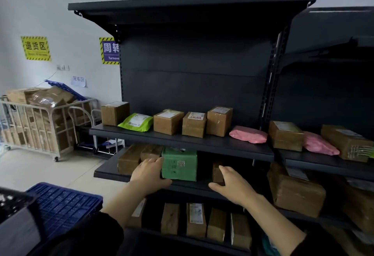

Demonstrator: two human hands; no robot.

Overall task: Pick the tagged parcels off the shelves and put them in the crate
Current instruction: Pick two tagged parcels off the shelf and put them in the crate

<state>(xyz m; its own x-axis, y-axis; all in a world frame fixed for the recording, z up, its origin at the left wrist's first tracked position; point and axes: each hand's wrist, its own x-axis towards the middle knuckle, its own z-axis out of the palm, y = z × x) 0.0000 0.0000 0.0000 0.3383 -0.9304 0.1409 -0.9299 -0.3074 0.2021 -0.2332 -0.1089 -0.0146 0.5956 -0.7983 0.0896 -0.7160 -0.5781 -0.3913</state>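
A green box (182,164) with a small code label stands on the middle shelf (113,175) of the dark rack. My left hand (148,174) lies against its left side, thumb under the front lower corner and fingers along its edge. My right hand (232,184) is open to the right of the box, apart from it, in front of a small brown box (216,171). The blue crate (64,205) is at the lower left beside the rack.
The upper shelf (182,140) carries brown boxes, a green mailer (136,122) and a pink mailer (249,134). Several brown parcels stand on the bottom shelf. A second rack with parcels is at right. A white cage trolley (34,126) full of cartons stands at left.
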